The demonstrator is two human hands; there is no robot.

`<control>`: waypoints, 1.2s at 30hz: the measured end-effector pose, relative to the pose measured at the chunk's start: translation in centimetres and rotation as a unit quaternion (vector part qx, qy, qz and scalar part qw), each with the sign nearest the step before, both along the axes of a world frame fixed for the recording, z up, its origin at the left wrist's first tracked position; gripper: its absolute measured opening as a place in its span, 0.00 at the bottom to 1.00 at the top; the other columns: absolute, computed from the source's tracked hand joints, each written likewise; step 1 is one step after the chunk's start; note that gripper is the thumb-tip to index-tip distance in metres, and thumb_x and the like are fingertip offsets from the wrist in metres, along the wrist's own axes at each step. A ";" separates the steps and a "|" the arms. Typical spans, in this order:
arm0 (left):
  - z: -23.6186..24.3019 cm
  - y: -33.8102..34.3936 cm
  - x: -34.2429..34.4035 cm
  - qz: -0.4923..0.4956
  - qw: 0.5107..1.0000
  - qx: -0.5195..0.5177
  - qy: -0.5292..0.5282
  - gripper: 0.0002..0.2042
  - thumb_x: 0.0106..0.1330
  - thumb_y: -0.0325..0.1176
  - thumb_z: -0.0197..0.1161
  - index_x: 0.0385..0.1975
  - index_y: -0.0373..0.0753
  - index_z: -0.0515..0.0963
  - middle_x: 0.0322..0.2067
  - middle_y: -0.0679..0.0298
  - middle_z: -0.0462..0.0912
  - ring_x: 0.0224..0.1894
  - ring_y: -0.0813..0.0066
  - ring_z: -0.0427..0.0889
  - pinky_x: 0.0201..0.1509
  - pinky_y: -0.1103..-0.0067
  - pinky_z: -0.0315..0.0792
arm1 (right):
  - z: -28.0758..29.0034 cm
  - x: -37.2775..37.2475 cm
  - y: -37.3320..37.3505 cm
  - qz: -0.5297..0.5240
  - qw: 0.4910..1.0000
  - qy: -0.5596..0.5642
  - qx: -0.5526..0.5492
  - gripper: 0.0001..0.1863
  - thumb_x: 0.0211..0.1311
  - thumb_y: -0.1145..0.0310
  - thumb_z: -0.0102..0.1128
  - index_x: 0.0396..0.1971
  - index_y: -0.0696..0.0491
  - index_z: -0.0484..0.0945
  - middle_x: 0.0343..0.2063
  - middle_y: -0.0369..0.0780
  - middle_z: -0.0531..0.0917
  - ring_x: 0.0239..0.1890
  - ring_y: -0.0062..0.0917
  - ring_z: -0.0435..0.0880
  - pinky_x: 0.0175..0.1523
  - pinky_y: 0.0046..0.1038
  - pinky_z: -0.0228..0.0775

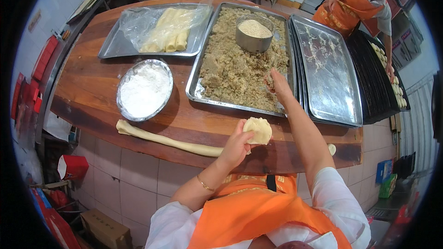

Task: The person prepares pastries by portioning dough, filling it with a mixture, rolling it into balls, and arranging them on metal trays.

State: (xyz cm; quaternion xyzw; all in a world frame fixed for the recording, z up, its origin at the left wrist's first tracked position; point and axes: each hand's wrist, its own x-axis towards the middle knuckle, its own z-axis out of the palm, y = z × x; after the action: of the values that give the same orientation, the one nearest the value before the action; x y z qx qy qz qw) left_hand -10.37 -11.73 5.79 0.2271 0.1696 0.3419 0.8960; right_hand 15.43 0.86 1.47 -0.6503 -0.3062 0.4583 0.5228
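Observation:
A flattened round of pale dough (pixel 258 131) lies in my left hand (pixel 236 145), with the fingers and thumb closed on its edge. My right hand (pixel 278 84) is down at the near right part of a metal tray (pixel 194 83) spread with brown crumbly filling (pixel 240 79). Its fingers are curled into the filling, partly hidden by the back of the hand. Beside my left hand a long rope of dough (pixel 170 141) runs along the table's near edge. A small dough piece (pixel 332 149) sits to the right of my right forearm.
A bowl of white flour (pixel 145 90) stands left of the filling. A round tin of pale seeds (pixel 254 35) rests in the filling. Dough rolls (pixel 170 30) lie under plastic on another tray. Stacked trays (pixel 328 64) stand right; a person in an orange apron (pixel 344 11) works beyond.

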 end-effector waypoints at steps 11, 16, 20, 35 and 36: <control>-1.0 4.3 2.2 0.066 0.997 0.010 0.034 0.15 0.72 0.29 0.58 0.55 0.31 0.72 0.49 0.55 0.83 0.51 0.64 0.84 0.55 0.70 0.79 | -0.2 0.2 -0.1 0.048 0.988 -0.118 0.092 0.24 0.76 0.47 0.47 0.27 0.50 0.76 0.21 0.31 0.73 0.20 0.17 0.68 0.23 0.20 0.57; -0.1 5.1 2.3 0.090 0.996 -0.008 0.028 0.14 0.73 0.28 0.56 0.55 0.30 0.72 0.49 0.53 0.82 0.50 0.61 0.85 0.52 0.70 0.81 | 2.9 -0.6 -1.4 0.026 0.964 0.260 0.049 0.26 0.74 0.41 0.47 0.37 0.52 0.78 0.25 0.34 0.79 0.22 0.21 0.75 0.26 0.21 0.68; 0.3 5.4 2.3 0.094 0.995 -0.009 0.026 0.14 0.73 0.26 0.54 0.56 0.28 0.70 0.51 0.49 0.80 0.54 0.50 0.82 0.56 0.64 0.79 | 3.6 -0.3 -2.3 0.045 0.896 0.431 0.096 0.24 0.73 0.42 0.49 0.42 0.49 0.78 0.33 0.37 0.81 0.28 0.20 0.79 0.27 0.18 0.71; -1.7 8.5 6.4 0.130 0.987 0.006 0.090 0.14 0.76 0.29 0.51 0.57 0.32 0.70 0.52 0.54 0.79 0.54 0.59 0.82 0.58 0.63 0.77 | 4.6 -2.1 -2.6 0.029 0.955 0.254 0.151 0.22 0.77 0.45 0.45 0.31 0.48 0.69 0.23 0.33 0.69 0.18 0.18 0.65 0.24 0.22 0.56; -1.7 9.1 7.3 0.131 0.987 0.016 0.096 0.14 0.76 0.31 0.50 0.57 0.32 0.70 0.52 0.54 0.79 0.54 0.59 0.81 0.59 0.63 0.77 | 4.6 -2.6 -2.7 0.057 0.946 0.235 0.214 0.17 0.77 0.51 0.48 0.37 0.50 0.72 0.31 0.36 0.76 0.30 0.21 0.76 0.38 0.25 0.70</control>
State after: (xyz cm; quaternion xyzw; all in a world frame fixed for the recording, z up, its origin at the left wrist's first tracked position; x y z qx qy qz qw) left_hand -3.03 -2.61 4.05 0.2491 0.2775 0.4354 0.8193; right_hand 12.86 -1.81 6.10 -0.3784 -0.3017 0.5509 0.6799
